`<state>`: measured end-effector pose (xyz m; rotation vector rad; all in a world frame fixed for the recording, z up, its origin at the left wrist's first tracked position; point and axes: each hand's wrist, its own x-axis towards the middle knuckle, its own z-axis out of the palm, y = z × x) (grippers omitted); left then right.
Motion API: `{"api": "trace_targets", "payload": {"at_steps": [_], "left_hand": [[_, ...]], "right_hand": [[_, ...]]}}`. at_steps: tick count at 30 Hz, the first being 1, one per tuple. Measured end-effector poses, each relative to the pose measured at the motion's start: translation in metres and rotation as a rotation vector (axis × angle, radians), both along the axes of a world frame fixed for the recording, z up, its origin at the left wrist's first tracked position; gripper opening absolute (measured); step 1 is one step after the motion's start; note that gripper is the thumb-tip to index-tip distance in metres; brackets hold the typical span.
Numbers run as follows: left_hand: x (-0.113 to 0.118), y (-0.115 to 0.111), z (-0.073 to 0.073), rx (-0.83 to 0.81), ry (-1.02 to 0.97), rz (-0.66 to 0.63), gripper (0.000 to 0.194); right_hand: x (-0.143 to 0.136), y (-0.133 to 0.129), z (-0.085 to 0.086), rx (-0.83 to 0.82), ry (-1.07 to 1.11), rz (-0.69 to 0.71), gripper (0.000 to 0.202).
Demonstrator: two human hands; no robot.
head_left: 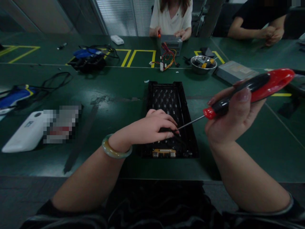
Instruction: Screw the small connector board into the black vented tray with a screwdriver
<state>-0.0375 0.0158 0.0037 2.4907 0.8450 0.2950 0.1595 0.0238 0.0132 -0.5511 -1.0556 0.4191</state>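
A black plastic housing (187, 127) with a patterned inner face lies on the green table, and a small board with connectors (164, 153) sits at its near edge. My right hand (234, 111) is wrapped round the red and black handle of a screwdriver (257, 86). Its thin shaft slants down and left to the fingertips of my left hand. Over the housing, my left hand (158, 127) has its fingers curled around a small dark piece by the screwdriver's tip; that piece is mostly hidden.
On the left lie a white device (23, 132), a blurred pack (63, 122) and blue tools with cables (17, 95). Farther back are a metal bowl (203, 65), a grey box (235, 71) and a person (171, 19) handling a power supply (171, 44). Another person's hands rest back right.
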Motion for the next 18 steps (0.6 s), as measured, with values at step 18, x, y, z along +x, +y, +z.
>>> {"api": "trace_targets", "payload": {"at_steps": [18], "left_hand": [[0.003,0.01,-0.023,0.293,0.192,0.21,0.018]], "right_hand": [[0.01,0.025,-0.039,-0.147,-0.346,0.068,0.027]]}}
